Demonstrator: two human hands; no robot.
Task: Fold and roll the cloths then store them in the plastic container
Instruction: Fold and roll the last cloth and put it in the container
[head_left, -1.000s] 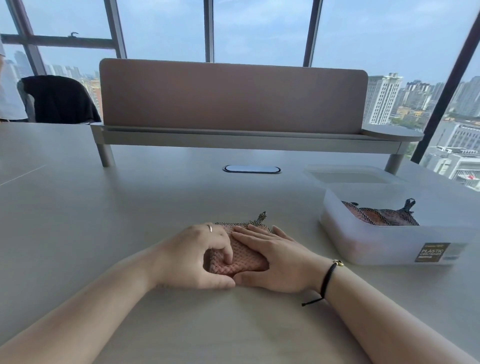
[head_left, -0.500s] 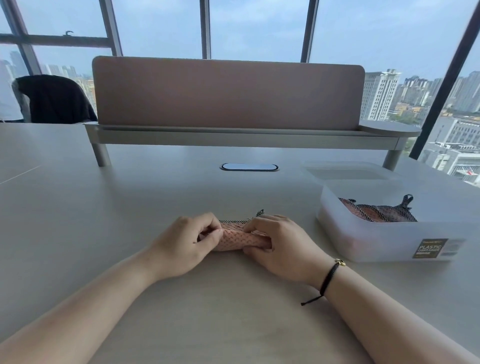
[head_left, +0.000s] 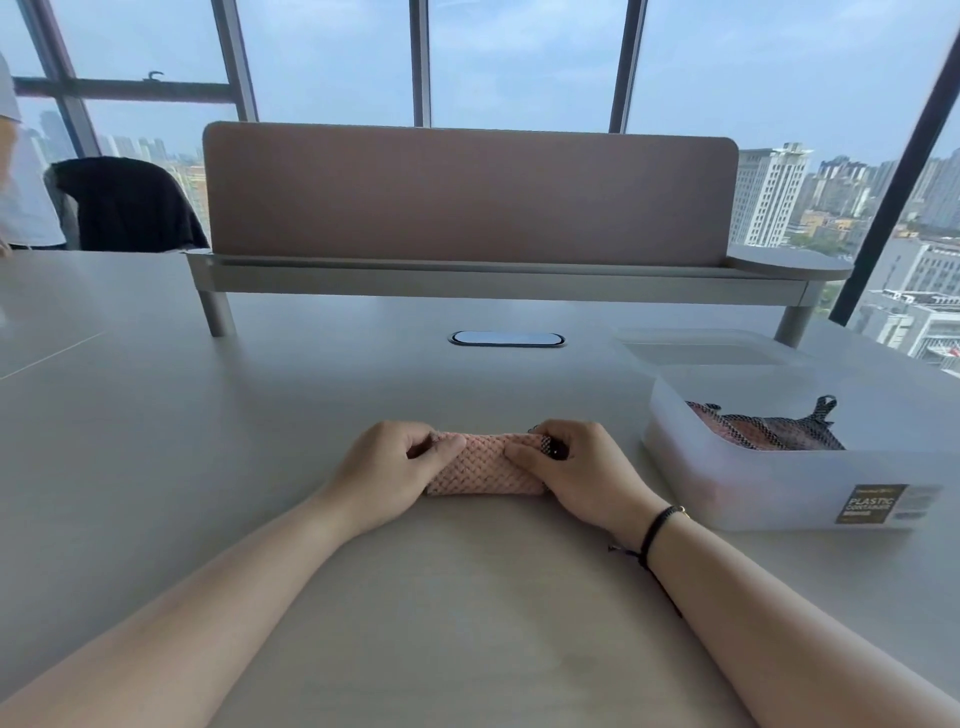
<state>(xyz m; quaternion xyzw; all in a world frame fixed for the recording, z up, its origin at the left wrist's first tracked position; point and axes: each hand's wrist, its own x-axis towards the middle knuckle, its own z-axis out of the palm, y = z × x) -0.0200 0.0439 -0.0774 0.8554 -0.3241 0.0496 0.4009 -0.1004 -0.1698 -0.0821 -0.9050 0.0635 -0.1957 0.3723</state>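
left hand (head_left: 387, 470) and right hand (head_left: 582, 470) each grip clamped on rolled pink cloth (head_left: 485, 467), plastic container (head_left: 779, 483) near right

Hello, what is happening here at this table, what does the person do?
A person is rolling a pink cloth on the table. The left hand grips one end and the right hand grips the other. Beside it, the plastic container stands open and already holds other cloths.
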